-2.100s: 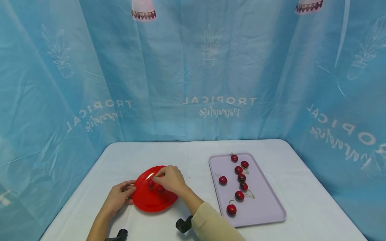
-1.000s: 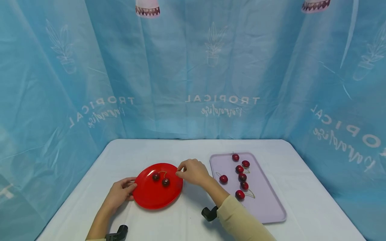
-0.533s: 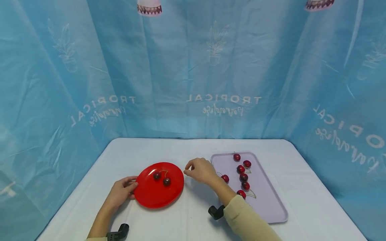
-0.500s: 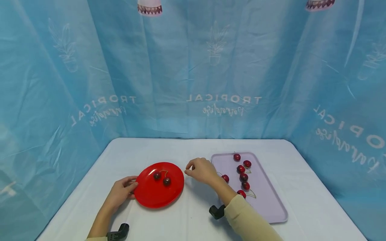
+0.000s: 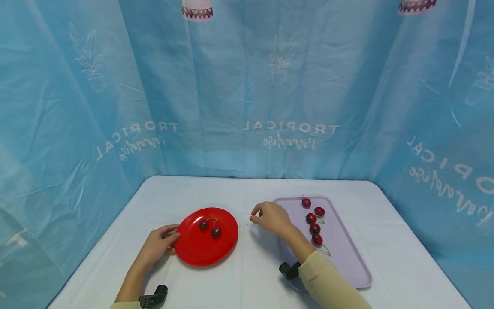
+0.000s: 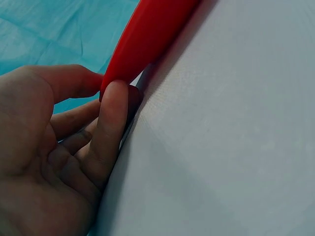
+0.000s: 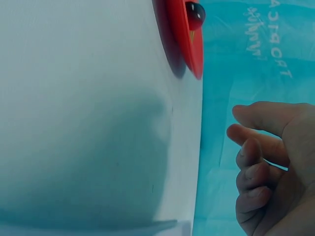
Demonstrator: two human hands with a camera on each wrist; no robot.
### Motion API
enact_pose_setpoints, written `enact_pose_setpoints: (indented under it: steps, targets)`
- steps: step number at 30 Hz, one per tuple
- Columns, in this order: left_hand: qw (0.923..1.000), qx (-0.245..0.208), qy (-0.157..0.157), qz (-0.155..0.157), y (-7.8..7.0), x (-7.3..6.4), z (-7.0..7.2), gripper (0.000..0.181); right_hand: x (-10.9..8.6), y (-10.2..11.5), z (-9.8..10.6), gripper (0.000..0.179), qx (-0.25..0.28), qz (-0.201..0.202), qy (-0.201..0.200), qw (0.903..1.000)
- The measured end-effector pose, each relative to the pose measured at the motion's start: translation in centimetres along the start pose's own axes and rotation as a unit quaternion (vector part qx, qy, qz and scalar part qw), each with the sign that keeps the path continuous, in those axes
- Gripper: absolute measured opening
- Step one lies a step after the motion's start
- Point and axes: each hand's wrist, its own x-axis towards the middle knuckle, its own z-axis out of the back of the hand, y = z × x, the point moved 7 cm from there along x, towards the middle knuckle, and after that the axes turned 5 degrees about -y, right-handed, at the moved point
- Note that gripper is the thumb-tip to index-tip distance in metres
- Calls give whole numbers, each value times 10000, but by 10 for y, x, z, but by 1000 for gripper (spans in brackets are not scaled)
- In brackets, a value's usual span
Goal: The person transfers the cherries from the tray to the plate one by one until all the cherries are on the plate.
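My left hand [image 5: 156, 245] pinches the left rim of a round red plate [image 5: 200, 252]. In the left wrist view the thumb and a finger meet at the edge of that plate [image 6: 147, 42], which is slightly raised off the cloth there. Two dark red cherries lie on the plate, a left cherry [image 5: 203, 224] and a right cherry [image 5: 216, 232], with green stems. My right hand [image 5: 271, 218] is above the table between plate and tray. Its fingers are loosely curled with nothing between them, as the right wrist view confirms for the hand [image 7: 278, 167].
A pale lilac tray [image 5: 347, 262] lies at the right, partly hidden behind the right forearm. Several cherries [image 5: 314, 229] with stems form a rough line on it. White cloth [image 5: 216, 287] covers the table, and a blue printed curtain [image 5: 231, 103] hangs around the back and sides.
The right hand has let go of a cherry on the plate and drawn away rightward toward the tray. The left hand stays at the plate's rim. The whole view shifts slightly.
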Motion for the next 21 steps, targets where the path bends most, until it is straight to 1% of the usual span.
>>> enact_pose_setpoints:
  steps: [4,13,16,21]
  targets:
    - [10000,52,-38,46,0,1,-1,44,-1,-8,5,16,-44,-100,-50,9999]
    - [9999,-82,-21,75,0,-3,-1,44,-6,-21,11,15,-136,-230,-256,9993]
    - [10000,-58,-12,71,0,-3,-1,44,-7,-26,14,15,-198,-274,-252,9991]
    - [10000,-22,4,65,-2,0,-1,45,-5,-34,21,20,-323,-304,-185,9988]
